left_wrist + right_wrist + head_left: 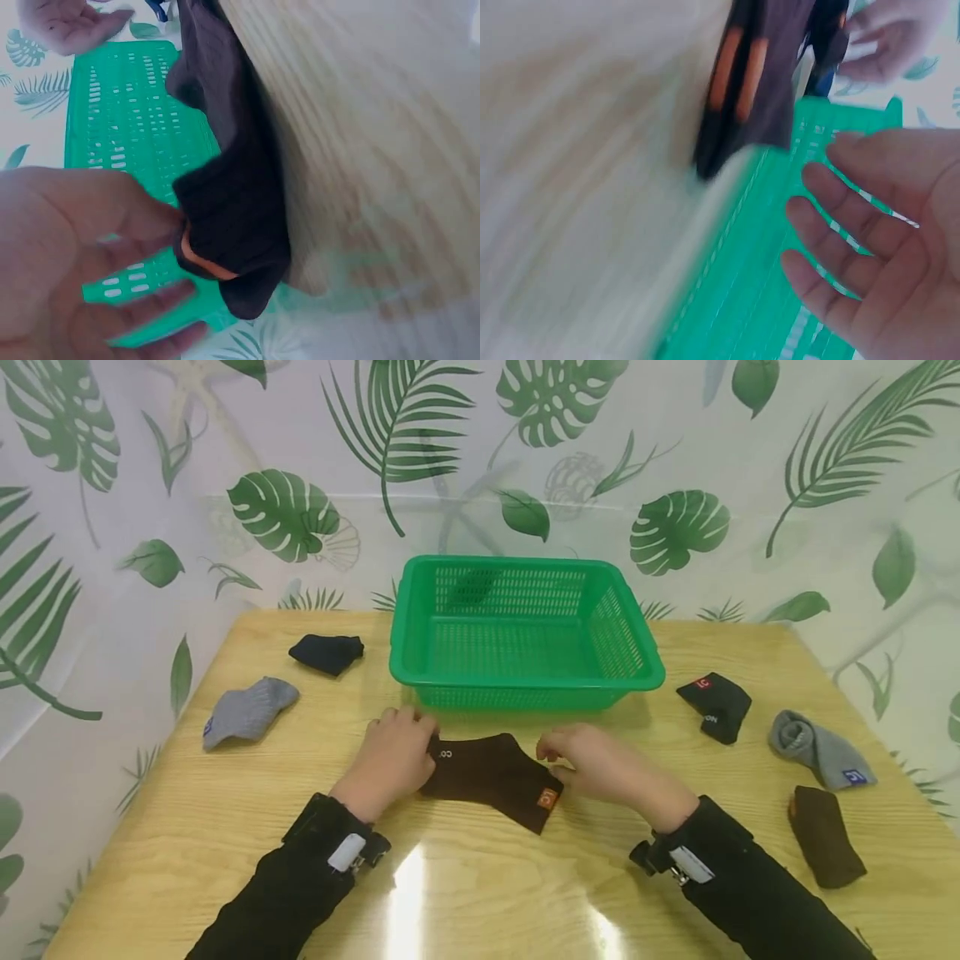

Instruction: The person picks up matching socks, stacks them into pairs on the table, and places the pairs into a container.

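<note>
A pair of dark brown socks (487, 772), one on top of the other, lies on the table in front of the basket. Small white lettering marks its left end and an orange label its right end. My left hand (397, 756) pinches the left end between thumb and forefinger, its other fingers spread in the left wrist view. Close beside the labelled end is my right hand (600, 764), holding nothing. Its fingers (829, 232) are loosely extended in the right wrist view, apart from the socks (776, 82), where two orange labels show edge to edge.
Behind the socks stands a green plastic basket (525, 683) with nothing in it. To the left lie a navy sock bundle (327, 653) and a grey one (250, 712). A black sock bundle (718, 703), a rolled grey one (821, 750) and a brown one (825, 839) lie right.
</note>
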`<state>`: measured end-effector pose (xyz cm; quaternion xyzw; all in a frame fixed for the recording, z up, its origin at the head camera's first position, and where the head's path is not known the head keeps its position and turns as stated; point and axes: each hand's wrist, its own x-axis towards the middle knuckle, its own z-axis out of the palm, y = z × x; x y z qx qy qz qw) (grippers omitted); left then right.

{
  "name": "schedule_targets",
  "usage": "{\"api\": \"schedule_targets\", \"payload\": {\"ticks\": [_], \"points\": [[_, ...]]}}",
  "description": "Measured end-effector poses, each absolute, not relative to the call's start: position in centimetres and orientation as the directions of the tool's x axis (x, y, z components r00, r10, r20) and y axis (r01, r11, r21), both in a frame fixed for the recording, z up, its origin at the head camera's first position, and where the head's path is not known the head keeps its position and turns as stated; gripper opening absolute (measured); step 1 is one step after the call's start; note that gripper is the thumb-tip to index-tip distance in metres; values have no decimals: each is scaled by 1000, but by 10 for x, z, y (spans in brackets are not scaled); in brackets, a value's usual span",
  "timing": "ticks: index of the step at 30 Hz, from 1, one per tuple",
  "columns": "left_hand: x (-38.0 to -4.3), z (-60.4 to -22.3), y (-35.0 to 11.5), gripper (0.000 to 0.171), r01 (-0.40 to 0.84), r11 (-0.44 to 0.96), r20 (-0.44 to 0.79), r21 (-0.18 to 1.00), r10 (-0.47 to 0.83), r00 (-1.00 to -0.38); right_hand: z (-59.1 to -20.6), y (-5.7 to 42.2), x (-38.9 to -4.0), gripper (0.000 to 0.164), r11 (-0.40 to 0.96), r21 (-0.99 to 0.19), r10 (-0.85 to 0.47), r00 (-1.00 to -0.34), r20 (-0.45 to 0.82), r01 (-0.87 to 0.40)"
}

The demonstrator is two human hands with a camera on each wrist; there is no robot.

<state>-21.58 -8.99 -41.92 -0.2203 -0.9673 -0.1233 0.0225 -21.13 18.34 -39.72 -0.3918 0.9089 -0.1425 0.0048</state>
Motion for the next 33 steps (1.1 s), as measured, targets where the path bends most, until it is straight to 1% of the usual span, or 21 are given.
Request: {"api": "schedule_targets", "payload": {"ticks": [2,4,6,7,10,12,14,17,18,20,23,25,27,29,33], "points": [[-218,-418,-89,30,509,830,112,227,497,-861,-398,179,-211,14,632,-236,-741,-665,91,-738],[-218,-417,-88,29,593,775,98,219,587,-804,-399,173,-210,16,599,-228,-776,-627,70,-767],[-217,-417,-88,26,635,742,55,217,640,-767,-402,168,-209,16,582,-222,-798,-602,30,-783],[-216,-417,-90,25,635,740,30,223,646,-763,-403,167,-209,15,584,-223,-800,-600,6,-781],[-214,-419,-99,19,584,782,-24,218,603,-798,-408,170,-207,14,633,-213,-768,-638,-53,-745],[-214,-420,-107,15,544,810,-33,220,563,-826,-409,175,-207,13,671,-205,-735,-675,-64,-712],[-214,-420,-114,14,512,831,-32,219,530,-847,-409,180,-208,12,710,-190,-700,-710,-77,-678],[-212,-419,-121,18,478,852,-31,212,495,-868,-405,182,-208,7,754,-161,-654,-750,-99,-637],[-211,-419,-123,21,472,856,-37,210,490,-871,-403,182,-207,7,768,-136,-639,-762,-105,-626],[-209,-418,-125,31,470,858,-56,208,490,-870,-402,179,-204,14,788,-75,-615,-779,-122,-611],[-206,-419,-127,42,488,845,-80,220,514,-854,-400,172,-198,28,792,-19,-606,-780,-156,-611],[-205,-420,-129,42,500,834,-80,235,529,-845,-399,168,-194,33,781,-3,-614,-768,-180,-624],[-204,-422,-131,31,513,821,-66,250,543,-837,-401,167,-192,33,773,-9,-624,-758,-188,-634],[-205,-422,-131,19,534,804,-44,261,562,-826,-402,167,-191,31,753,9,-646,-742,-178,-658],[-205,-422,-133,4,560,769,-10,308,591,-806,-406,170,-193,17,693,60,-707,-693,-140,-719]]}}
